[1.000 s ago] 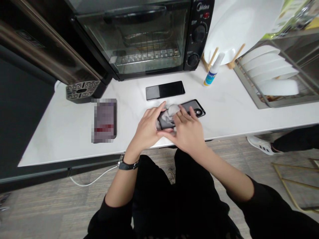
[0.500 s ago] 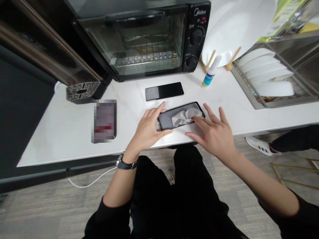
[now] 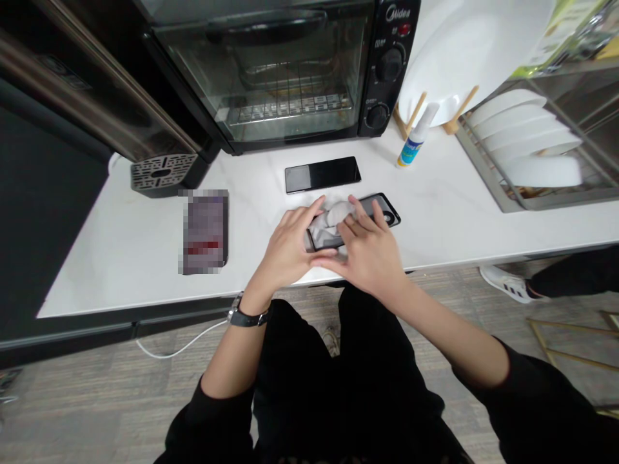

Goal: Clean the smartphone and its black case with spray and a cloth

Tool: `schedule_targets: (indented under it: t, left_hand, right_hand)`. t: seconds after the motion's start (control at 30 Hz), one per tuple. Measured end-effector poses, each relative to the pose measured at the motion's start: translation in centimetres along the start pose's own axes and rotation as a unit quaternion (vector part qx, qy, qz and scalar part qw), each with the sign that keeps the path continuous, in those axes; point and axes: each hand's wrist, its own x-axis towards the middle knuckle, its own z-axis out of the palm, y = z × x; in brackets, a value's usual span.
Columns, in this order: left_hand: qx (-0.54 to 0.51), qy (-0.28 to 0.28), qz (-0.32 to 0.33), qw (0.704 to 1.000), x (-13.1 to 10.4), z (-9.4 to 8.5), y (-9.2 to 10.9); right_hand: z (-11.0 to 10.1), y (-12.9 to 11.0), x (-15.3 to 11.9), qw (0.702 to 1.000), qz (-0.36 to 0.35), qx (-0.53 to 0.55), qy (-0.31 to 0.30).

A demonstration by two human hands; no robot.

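A dark phone case (image 3: 370, 205) with a round camera ring lies on the white counter. My left hand (image 3: 289, 248) grips its left end between thumb and fingers. A crumpled pale cloth (image 3: 333, 216) covers the left half of the case. On the cloth rests my right hand (image 3: 370, 251), fingertips pressing it down and thumb near the left thumb. Just behind lies a black glossy phone (image 3: 323, 174). A spray bottle (image 3: 416, 138) with a white top stands behind to the right.
A black toaster oven (image 3: 290, 84) is at the back, with a coffee machine's drip tray (image 3: 162, 173) to its left. A pixelated flat object (image 3: 206, 232) lies on the left. White dishes (image 3: 527, 138) stand in a rack on the right. A person's shoe (image 3: 505, 282) shows below.
My right hand has slid left with the cloth, from the right end of the case to its left part. The round camera ring now shows. My left hand keeps its hold.
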Motion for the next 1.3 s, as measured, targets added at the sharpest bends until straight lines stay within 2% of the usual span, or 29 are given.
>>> schedule_targets:
  t: [0.1,0.23,0.27,0.33,0.4,0.43,0.5,0.63,0.7,0.8,0.87,0.97,1.07,1.17,1.3]
  left_hand:
    - [0.016,0.003,0.001,1.0,-0.1,0.0,0.1]
    - [0.004,-0.002,-0.003,1.0,-0.1,0.0,0.4]
    - [0.0,-0.004,-0.007,1.0,-0.1,0.0,0.4]
    - [0.001,-0.002,-0.01,1.0,0.0,0.0,0.4]
    - [0.005,0.0,-0.009,1.0,0.0,0.0,0.4]
    - [0.007,0.001,-0.008,1.0,0.1,0.0,0.4]
    - [0.008,0.002,-0.01,1.0,0.0,0.0,0.3]
    - [0.004,0.004,-0.003,1.0,-0.1,0.0,0.1]
    - [0.0,0.005,0.005,1.0,-0.2,0.0,0.1]
    - [-0.001,0.002,-0.003,1.0,-0.3,-0.1,0.2]
    - [-0.003,0.0,-0.012,1.0,-0.2,-0.1,0.3]
    - [-0.007,0.002,-0.018,1.0,-0.1,-0.1,0.4]
    - [-0.004,0.0,-0.016,1.0,0.1,0.1,0.7]
    - [0.0,0.002,-0.012,1.0,0.2,0.1,0.8]
    - [-0.014,0.004,-0.006,1.0,0.3,0.1,0.6]
  right_hand:
    - [-0.2,-0.9,-0.2,0.994,-0.075,0.068,-0.035]
    - [-1.4,0.9,-0.4,0.984,-0.092,0.128,-0.077]
    - [-1.8,1.7,-0.5,0.985,-0.08,0.137,-0.07]
    - [-2.3,3.0,-0.7,0.99,-0.039,0.137,-0.018]
    - [-2.4,3.6,-0.8,0.992,-0.008,0.124,0.031]
    - [-2.4,3.6,-0.9,0.992,-0.007,0.119,0.035]
    - [-1.8,3.0,-0.8,0.993,-0.037,0.113,0.008]
    - [-0.6,1.6,-0.3,0.982,-0.156,0.095,-0.053]
    - [-0.7,1.4,-0.2,0.978,-0.173,0.091,-0.075]
    - [-1.8,2.1,-0.9,0.982,-0.16,0.055,-0.083]
    - [-2.8,3.3,-1.9,0.987,-0.148,0.013,-0.063]
    - [-4.2,5.5,-3.4,0.993,-0.092,-0.061,-0.031]
    - [-4.3,6.7,-3.8,0.994,-0.032,-0.105,-0.02]
    - [-3.2,6.0,-2.8,0.996,-0.003,-0.094,-0.006]
    - [-1.2,3.0,-0.3,0.996,0.011,-0.086,-0.01]
